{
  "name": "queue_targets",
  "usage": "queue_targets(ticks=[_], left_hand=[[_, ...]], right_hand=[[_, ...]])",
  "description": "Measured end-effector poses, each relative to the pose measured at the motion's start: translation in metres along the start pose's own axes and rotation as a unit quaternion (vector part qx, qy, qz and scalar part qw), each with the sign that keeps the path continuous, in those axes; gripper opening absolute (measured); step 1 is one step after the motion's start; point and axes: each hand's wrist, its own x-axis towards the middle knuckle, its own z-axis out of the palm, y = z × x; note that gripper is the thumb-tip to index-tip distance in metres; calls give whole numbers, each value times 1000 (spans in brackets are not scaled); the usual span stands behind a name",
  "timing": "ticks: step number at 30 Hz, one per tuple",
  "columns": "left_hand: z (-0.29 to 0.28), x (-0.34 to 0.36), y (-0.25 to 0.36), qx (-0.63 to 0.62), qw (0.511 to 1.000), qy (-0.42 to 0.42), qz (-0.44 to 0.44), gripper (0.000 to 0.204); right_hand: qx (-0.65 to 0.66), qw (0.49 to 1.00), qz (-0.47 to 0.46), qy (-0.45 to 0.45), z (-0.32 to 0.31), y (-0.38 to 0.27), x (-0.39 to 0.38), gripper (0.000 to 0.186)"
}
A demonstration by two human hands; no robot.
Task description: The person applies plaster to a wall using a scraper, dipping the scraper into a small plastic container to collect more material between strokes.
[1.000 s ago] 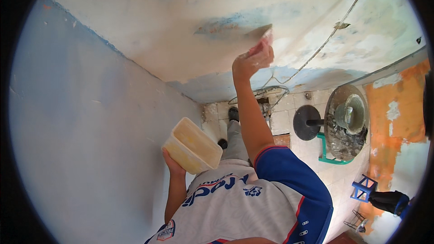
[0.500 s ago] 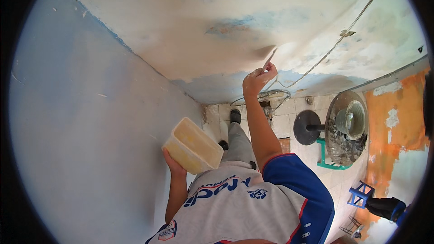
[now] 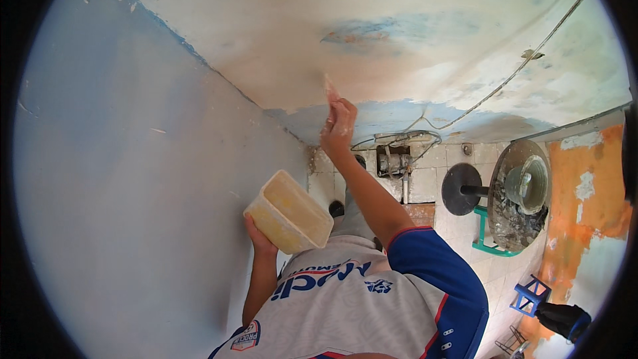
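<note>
My left hand [image 3: 261, 234] grips the outer side of a pale yellow rectangular plastic tub [image 3: 287, 213], which is tilted toward the wall ahead. Smears mark the tub's inside. In front of me, my right hand [image 3: 339, 126] is raised at the wall, closed around a thin putty knife [image 3: 330, 88] whose blade points up against the surface. Motion blurs the blade a little. The wall [image 3: 279, 46] wears cream filler, with a bluish bare patch [image 3: 369, 32] above the knife and an uneven blue strip along its foot.
A blue-grey wall [image 3: 119, 179] stands close on my left. A cable [image 3: 512, 72] crosses the front wall. To the right are a round table [image 3: 512, 219] bearing a bucket [image 3: 530, 183], a green stool [image 3: 488, 242], and a blue stool [image 3: 530, 294]. An opening with pipework [image 3: 393, 161] lies in the tiled floor.
My right hand and the putty knife have swept left along the wall, and the blade now tilts the other way. The tub stays in my left hand. The view has shifted slightly.
</note>
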Motion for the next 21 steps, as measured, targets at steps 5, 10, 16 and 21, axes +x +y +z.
queue_targets(ticks=[5, 10, 16, 21], left_hand=[[-4, -2, -3, -14, 1000, 16, -8, 77], [-12, 4, -9, -27, 999, -9, -18, 76], [-12, 10, -10, -4, 998, -21, -55, 76], [2, 18, -10, -47, 998, -25, -27, 73]], right_hand=[[2, 980, 170, 102, -51, 38, 35, 32], [-75, 974, 125, 175, -32, 38, 68, 37], [75, 994, 72, -21, 8, -57, 28, 35], [137, 944, 285, 92, -66, -34, 64, 25]])
